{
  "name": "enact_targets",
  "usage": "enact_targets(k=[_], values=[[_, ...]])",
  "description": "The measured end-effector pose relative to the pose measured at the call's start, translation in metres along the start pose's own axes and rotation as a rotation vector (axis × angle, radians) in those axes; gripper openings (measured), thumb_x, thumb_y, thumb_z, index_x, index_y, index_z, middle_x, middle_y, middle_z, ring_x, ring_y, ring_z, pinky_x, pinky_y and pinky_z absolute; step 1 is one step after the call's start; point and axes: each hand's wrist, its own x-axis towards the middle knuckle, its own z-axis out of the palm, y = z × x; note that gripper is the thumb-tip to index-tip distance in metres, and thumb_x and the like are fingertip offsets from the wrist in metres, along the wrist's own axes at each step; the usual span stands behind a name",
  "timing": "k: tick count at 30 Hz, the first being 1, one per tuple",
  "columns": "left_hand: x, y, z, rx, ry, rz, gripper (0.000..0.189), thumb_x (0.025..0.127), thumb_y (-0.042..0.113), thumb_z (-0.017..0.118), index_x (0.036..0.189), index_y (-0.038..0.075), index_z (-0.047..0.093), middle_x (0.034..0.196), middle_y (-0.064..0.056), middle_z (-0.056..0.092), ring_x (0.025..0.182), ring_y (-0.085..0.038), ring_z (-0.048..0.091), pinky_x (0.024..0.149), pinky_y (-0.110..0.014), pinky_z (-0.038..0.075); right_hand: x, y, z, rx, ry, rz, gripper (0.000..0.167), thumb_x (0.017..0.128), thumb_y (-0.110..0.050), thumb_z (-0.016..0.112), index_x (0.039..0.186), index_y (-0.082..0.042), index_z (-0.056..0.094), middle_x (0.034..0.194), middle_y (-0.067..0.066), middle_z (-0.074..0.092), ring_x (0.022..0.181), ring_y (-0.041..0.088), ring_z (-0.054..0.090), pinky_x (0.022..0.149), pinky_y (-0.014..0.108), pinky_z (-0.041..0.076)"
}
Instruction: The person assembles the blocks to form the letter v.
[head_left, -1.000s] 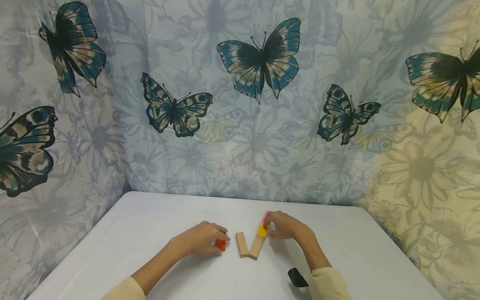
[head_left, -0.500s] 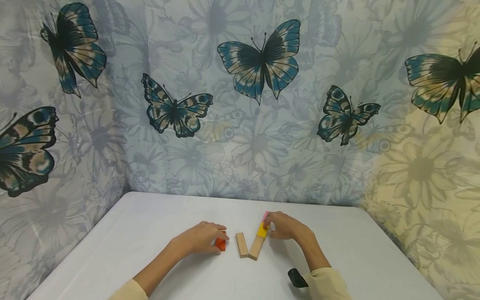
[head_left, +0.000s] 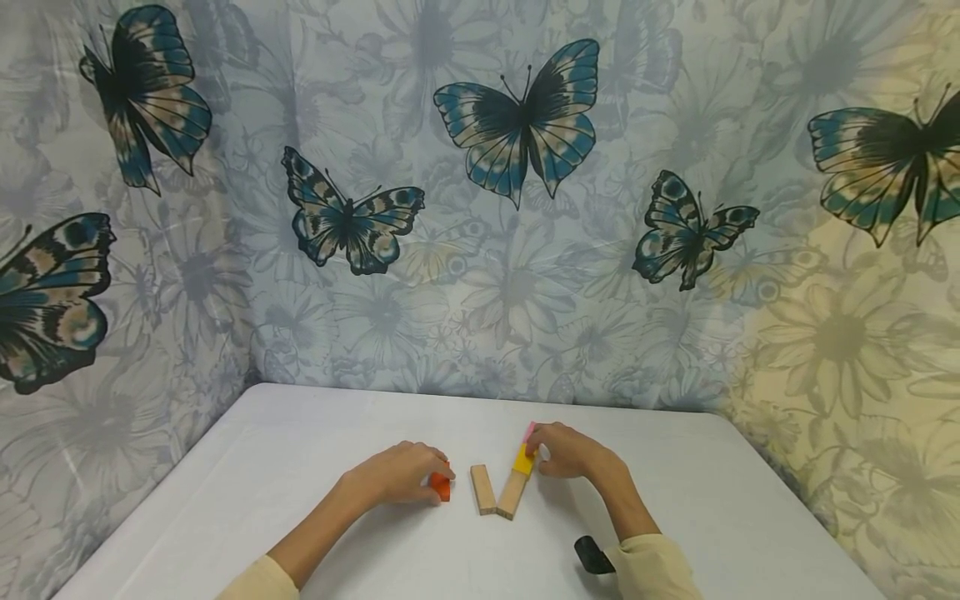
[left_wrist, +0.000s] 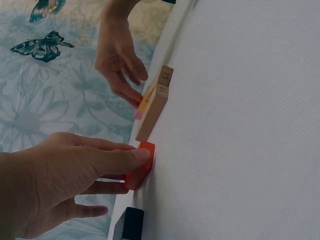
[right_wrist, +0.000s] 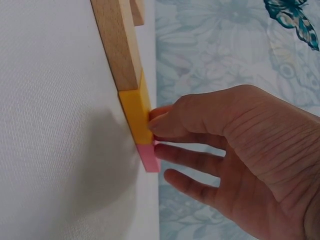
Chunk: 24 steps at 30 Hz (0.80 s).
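My left hand (head_left: 397, 472) pinches an orange-red block (left_wrist: 140, 167) between thumb and fingers, at the table surface. To its right, two plain wooden blocks (head_left: 483, 490) lie in a V, their near ends meeting. Printed marks show on their end faces in the left wrist view. A yellow block (right_wrist: 134, 114) continues the V's right arm, end to end with the wood, and a pink block (right_wrist: 148, 159) follows at its far end. My right hand (head_left: 566, 450) holds the yellow block with thumb and index finger; its other fingers spread near the pink one.
A dark block (left_wrist: 131, 224) stands beside the orange-red one in the left wrist view; the left hand hides it from the head view. A white-covered table (head_left: 360, 417) meets butterfly-print cloth walls (head_left: 480, 317). A black device (head_left: 592, 556) sits at the right wrist.
The left fingers have closed in slightly around the orange-red block, which stays about where it was. The right hand and the row of blocks look still.
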Motion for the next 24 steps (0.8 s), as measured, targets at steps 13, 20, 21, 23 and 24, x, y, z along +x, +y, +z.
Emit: enact_targets(k=[13,20,21,23,24], values=[[0.017,-0.003,-0.007,-0.040,0.073,-0.027,0.030,0.092,0.025,0.079,0.119,0.011,0.080,0.115,-0.001,0.079,0.105,-0.016,0.073,0.093,-0.034,0.062,0.000,0.001,0.000,-0.002,-0.002,-0.015,0.020,0.084,0.003,0.072,0.103,-0.001,0.078,0.115,0.011,0.074,0.115,0.035,0.066,0.109,0.057,0.052],[0.043,-0.003,0.000,-0.037,0.147,-0.008,0.030,0.096,0.028,0.075,0.121,0.011,0.079,0.118,-0.003,0.078,0.109,-0.020,0.073,0.092,-0.035,0.062,0.002,0.002,-0.001,-0.015,-0.004,-0.009,0.020,0.084,0.002,0.073,0.103,-0.003,0.078,0.117,0.011,0.074,0.118,0.035,0.066,0.110,0.056,0.051],[0.046,-0.003,0.002,-0.029,0.155,-0.002,0.029,0.097,0.028,0.074,0.120,0.012,0.079,0.118,-0.002,0.079,0.109,-0.019,0.073,0.092,-0.035,0.062,0.002,0.002,0.000,-0.013,-0.005,-0.007,0.020,0.084,0.002,0.073,0.103,-0.003,0.078,0.117,0.011,0.074,0.118,0.034,0.066,0.110,0.056,0.052],[0.053,-0.004,0.007,-0.023,0.171,0.006,0.029,0.097,0.029,0.074,0.119,0.012,0.080,0.117,-0.002,0.079,0.108,-0.019,0.073,0.090,-0.034,0.062,0.003,0.002,0.000,-0.006,-0.009,0.002,0.020,0.084,0.002,0.073,0.103,-0.003,0.078,0.117,0.011,0.074,0.117,0.035,0.065,0.111,0.057,0.051],[0.056,-0.004,0.009,-0.022,0.178,0.002,0.029,0.097,0.028,0.074,0.119,0.012,0.080,0.116,-0.002,0.079,0.107,-0.018,0.073,0.090,-0.034,0.062,0.002,0.002,0.001,-0.003,-0.010,0.004,0.019,0.084,0.001,0.073,0.103,-0.003,0.078,0.116,0.011,0.073,0.117,0.035,0.065,0.111,0.057,0.051]])
